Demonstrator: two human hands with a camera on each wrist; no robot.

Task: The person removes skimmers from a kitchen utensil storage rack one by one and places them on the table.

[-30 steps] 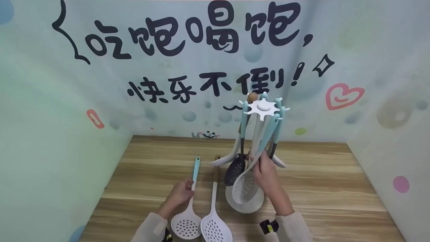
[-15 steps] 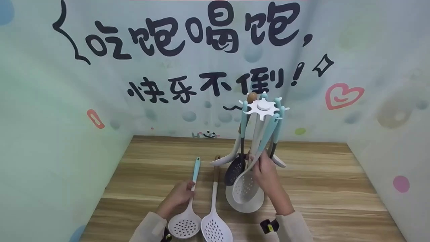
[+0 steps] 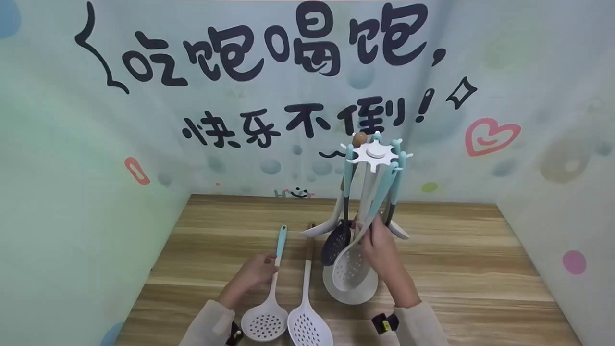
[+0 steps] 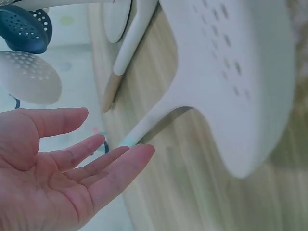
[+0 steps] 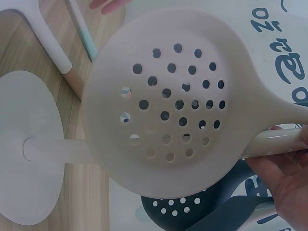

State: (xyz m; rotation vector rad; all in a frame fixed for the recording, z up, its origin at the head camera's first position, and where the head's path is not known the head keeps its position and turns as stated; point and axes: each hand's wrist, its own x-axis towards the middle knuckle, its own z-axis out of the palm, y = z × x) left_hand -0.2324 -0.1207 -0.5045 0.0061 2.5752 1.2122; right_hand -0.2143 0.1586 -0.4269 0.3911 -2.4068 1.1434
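Observation:
My right hand [image 3: 381,247] grips the white pole [image 5: 284,142] of a rotating utensil stand, just behind a hanging white skimmer [image 5: 168,101] with a turquoise handle. On the table to the left lies another white skimmer [image 3: 264,321], its handle also turquoise. Beside that handle is my left hand [image 4: 62,168], fingers apart and relaxed, nothing between them. A white slotted turner [image 3: 310,327] with a brown handle end lies between that skimmer and the stand's round base [image 3: 353,295].
Several more utensils hang from the stand's white hook wheel [image 3: 375,154], among them a black skimmer [image 3: 335,245]. The wooden table [image 3: 471,259] meets a printed backdrop [image 3: 250,163] at the back and sides.
My left hand has let go of the turquoise-handled skimmer, which shifted slightly left and now lies on the table. The right hand stays on the pole.

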